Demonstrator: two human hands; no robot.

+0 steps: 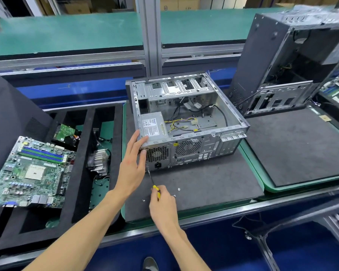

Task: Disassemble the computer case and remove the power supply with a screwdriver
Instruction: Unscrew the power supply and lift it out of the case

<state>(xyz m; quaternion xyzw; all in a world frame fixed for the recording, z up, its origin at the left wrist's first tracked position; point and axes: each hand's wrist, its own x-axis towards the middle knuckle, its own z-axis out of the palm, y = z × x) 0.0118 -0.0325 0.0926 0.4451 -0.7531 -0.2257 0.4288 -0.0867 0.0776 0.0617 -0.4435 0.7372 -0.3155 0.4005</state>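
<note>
The power supply [154, 127] sits in the near left corner of the open computer case [186, 122], label side up, its vented rear face with the socket showing through the case's back panel toward the near edge of the worktop [301, 145]. Its long axis appears to run from that back panel toward the far edge, with a bundle of yellow and black cables [181, 124] trailing off its inner end into the case floor. It looks like a stiff metal box, probably fairly heavy for its size; I judge the plain side walls the best place to take hold once it is free, not the cables, which are soft and would strain at their roots. Sheet-metal edges round it may be sharp.

The case lies on its side on a dark foam mat [204, 184], in the middle of the worktop, open side up, back panel facing the person.

The left hand [132, 163] is spread with straight fingers, pressed against the case's near left corner to steady it. The right hand [162, 206] pinches the yellow handle of the screwdriver [152, 180], whose tip points up at the lower left of the back panel, beside the supply's vent. Several loose screws [178, 189] lie on the mat beside that hand.

A motherboard [29, 171] rests on a foam tray at the left edge.
</note>
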